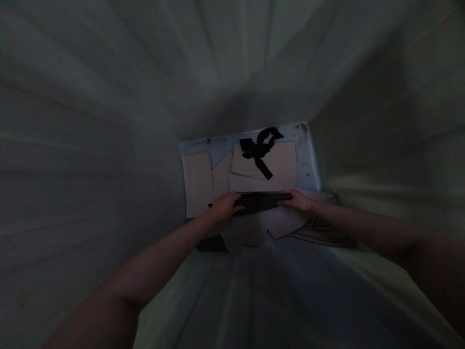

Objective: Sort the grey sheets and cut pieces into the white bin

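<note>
Both arms reach down into a deep, dim bin with ribbed walls. My left hand (225, 205) grips the left end of a stack of dark flat pieces (263, 201), and my right hand (295, 199) grips its right end. The stack is held level, edge-on, above pale flat pieces. Just beyond it lie more pale flat sheets (279, 157), with a tangled black strip (259, 149) on top. Another pale sheet (198, 179) lies to the left of these.
The bin's floor (308, 165) shows at the far right corner, with brownish stains. More layered pieces (323, 233) lie under my right forearm. Curved pieces (238, 237) and a dark one lie nearer me. High walls (232, 58) surround everything.
</note>
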{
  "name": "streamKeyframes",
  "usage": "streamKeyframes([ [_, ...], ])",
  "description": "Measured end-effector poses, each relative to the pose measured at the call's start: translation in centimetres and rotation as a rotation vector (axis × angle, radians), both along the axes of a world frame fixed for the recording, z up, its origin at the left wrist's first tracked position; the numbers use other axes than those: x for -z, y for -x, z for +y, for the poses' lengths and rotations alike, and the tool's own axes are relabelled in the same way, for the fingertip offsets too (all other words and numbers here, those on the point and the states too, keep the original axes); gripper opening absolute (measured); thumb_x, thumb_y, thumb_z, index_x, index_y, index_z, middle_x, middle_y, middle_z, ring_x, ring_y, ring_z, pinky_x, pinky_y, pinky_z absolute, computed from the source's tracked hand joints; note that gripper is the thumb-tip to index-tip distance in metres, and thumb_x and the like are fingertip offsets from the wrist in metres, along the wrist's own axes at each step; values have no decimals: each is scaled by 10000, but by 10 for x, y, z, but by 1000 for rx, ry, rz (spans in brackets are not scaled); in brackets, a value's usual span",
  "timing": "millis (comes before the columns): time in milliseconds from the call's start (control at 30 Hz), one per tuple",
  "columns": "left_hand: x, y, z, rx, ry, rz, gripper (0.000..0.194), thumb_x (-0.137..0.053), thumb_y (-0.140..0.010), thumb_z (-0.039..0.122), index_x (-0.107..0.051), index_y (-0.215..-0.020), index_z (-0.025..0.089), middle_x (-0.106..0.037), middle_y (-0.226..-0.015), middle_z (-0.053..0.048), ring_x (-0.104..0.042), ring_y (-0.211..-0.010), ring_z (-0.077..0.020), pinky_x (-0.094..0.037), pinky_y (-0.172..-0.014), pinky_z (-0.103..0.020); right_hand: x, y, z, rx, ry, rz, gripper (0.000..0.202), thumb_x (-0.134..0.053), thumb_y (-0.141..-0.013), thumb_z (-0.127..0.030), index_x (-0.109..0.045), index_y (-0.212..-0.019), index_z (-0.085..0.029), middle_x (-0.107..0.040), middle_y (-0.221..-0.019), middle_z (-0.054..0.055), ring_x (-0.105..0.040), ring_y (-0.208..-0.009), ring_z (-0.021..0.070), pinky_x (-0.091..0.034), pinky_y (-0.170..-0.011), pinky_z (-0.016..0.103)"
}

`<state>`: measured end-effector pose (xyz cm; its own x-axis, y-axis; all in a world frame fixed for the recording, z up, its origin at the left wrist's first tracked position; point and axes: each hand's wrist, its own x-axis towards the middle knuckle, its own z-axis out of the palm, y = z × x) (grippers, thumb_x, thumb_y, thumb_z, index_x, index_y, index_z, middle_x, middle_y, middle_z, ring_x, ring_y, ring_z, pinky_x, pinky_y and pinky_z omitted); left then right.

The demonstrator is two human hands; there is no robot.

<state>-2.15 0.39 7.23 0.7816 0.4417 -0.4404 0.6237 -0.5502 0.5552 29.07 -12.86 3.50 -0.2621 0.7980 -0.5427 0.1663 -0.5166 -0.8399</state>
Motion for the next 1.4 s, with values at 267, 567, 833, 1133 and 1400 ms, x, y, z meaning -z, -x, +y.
streamKeyframes([
  [267,4,-1,3,-14,5,37,386,-622,-817,524,-622,-1023,198,-640,-1026,-88,-602,-950,-260,-455,-809,-348,3,0,0,3,23,11,443,-727,-698,-450,-684,-1030,-160,-708,-1039,51,-646,-945,220,-469,-957,395],
  [567,2,-1,4,-15,60,-6,377,-588,-846,513,-617,-1009,174,-622,-1014,-103,-582,-969,-272,-435,-838,-360,8,-1,-1,15,49,-10,443,-721,-702,-452,-680,-1021,-147,-715,-989,54,-650,-882,208,-495,-899,377],
  [833,-4,-1,15,-6,274,-60,380,-512,-885,536,-660,-936,190,-653,-962,-59,-592,-926,-207,-435,-829,-292,5,1,0,21,48,-15,450,-725,-698,-456,-681,-1031,-157,-711,-1011,55,-648,-914,215,-494,-910,386],
  [1133,-4,1,26,-31,451,-39,421,-426,-909,530,-682,-884,196,-677,-875,-30,-605,-821,-174,-439,-758,-253,3,2,1,10,38,-3,446,-725,-698,-448,-693,-1041,-165,-714,-1019,52,-650,-940,228,-479,-946,410],
  [1400,-8,-2,23,-9,376,-28,420,-384,-937,479,-665,-857,177,-668,-862,-48,-605,-817,-184,-434,-768,-267,2,2,0,12,41,6,460,-726,-694,-455,-692,-1052,-168,-711,-1056,57,-644,-975,236,-461,-980,432],
])
